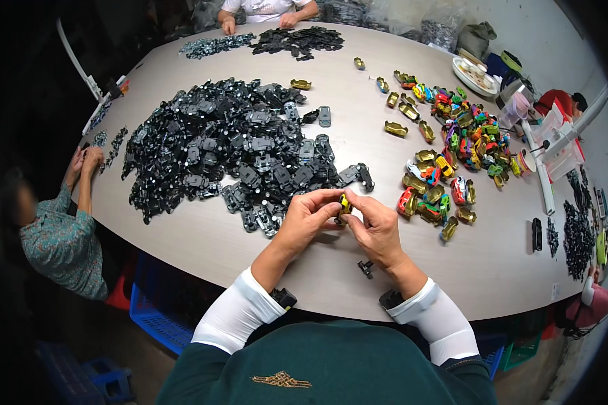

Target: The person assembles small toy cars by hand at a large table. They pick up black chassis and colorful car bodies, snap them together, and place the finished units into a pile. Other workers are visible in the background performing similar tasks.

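Over the pale table (pixel 250 250), left hand (pixel 304 219) and right hand (pixel 377 229) grip a small yellow toy car (pixel 344 203).

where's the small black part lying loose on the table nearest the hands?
Head view: the small black part lies on the table, just below the right hand, near the table's front edge.

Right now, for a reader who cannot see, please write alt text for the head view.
Both hands, left hand and right hand, hold a small yellow toy car over a round table. A black chassis pile lies to the left, coloured car shells to the right; other people sit around.
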Tool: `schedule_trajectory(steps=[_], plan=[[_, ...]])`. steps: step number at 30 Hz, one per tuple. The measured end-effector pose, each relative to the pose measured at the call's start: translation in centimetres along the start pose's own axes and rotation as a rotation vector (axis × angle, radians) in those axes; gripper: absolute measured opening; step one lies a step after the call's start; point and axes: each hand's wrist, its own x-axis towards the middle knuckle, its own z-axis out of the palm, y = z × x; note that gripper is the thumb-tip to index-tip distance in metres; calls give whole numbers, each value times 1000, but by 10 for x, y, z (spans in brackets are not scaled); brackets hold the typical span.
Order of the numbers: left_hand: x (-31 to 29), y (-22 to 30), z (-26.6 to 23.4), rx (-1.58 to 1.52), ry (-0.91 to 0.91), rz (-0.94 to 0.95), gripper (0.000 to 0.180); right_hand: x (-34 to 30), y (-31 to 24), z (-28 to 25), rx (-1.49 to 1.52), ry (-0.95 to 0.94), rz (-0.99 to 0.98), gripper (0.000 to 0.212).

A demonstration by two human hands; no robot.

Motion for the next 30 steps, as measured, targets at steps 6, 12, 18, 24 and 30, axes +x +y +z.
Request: schedule_trajectory(steps=[6, 12, 18, 24, 30], plan=[[-2, -2, 0, 175, 40, 58, 29, 0, 9, 2, -18, -10, -49, 47], [4, -7, -6, 81, 82, 112, 26, 5, 2, -9, 379, -76, 562, 45], [4, 4, -11, -195, 124, -36, 21, 9, 19, -16, 959, -74, 985, 34], [3, 1, -11, -181, 42, -96, 18, 6, 24, -19, 940, -257, 857, 19], [1, 0, -9, -172, -18, -181, 18, 6, 11, -16, 918, -296, 779, 15]])
